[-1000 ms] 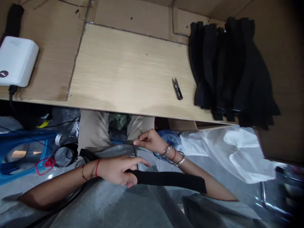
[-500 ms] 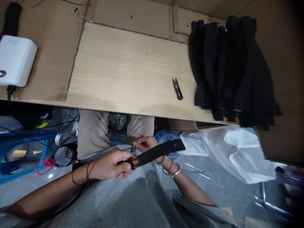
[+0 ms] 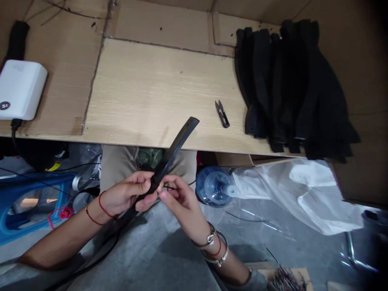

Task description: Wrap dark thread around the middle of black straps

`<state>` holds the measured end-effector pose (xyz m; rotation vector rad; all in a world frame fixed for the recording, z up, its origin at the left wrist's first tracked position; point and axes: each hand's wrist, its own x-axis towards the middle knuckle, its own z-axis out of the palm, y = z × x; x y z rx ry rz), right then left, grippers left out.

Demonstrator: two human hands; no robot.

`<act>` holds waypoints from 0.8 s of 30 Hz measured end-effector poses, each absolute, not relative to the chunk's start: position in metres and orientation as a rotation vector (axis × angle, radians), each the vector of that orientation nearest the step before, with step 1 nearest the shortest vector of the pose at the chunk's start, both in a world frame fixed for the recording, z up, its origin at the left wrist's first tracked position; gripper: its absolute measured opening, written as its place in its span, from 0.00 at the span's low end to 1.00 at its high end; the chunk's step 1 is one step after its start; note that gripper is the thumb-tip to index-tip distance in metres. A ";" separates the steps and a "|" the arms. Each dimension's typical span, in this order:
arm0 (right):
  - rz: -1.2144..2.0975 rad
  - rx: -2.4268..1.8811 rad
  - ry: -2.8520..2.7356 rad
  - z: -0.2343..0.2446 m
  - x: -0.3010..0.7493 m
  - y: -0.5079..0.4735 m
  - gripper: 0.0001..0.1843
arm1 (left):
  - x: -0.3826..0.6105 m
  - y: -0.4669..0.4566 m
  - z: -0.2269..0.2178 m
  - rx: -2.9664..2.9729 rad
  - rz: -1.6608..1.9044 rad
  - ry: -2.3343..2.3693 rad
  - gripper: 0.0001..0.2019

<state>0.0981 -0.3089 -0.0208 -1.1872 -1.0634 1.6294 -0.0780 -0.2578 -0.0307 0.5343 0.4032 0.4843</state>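
A narrow black strip (image 3: 177, 145), slightly curved, slants up over the table's front edge, with a small hole near its far end. My left hand (image 3: 129, 195) is closed around its lower part. Beside it, my right hand (image 3: 183, 204) pinches a thin black cord (image 3: 170, 188) close to the strip; part of the cord is hidden by the fingers. Farther up on the table lie small thread snips (image 3: 222, 114), with their blades apart. To their right is a pile of similar black strips (image 3: 280, 93).
A white box-shaped device (image 3: 22, 89) with a plugged-in cable sits at the table's left. Below the table's edge are a blue water bottle (image 3: 212, 186), a white plastic bag (image 3: 281, 184) and a blue plastic stool-like frame (image 3: 65, 182). Wires (image 3: 283, 279) lie at the lower right.
The strip has swung from pointing right to pointing up and away, now edge-on. My right hand has come from behind the strip to its near right side.
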 end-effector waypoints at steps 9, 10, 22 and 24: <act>1.098 -1.336 -1.238 0.015 0.087 -0.314 0.05 | -0.079 -0.259 -0.022 0.417 0.638 0.265 0.12; 1.070 -1.331 -1.258 0.017 0.085 -0.314 0.05 | -0.079 -0.259 -0.021 0.415 0.639 0.265 0.11; 1.249 -1.358 -1.020 0.016 0.085 -0.305 0.07 | -0.076 -0.261 -0.018 0.420 0.605 0.156 0.10; 1.337 -1.323 -0.971 0.016 0.086 -0.301 0.08 | -0.076 -0.263 -0.019 0.404 0.567 0.102 0.12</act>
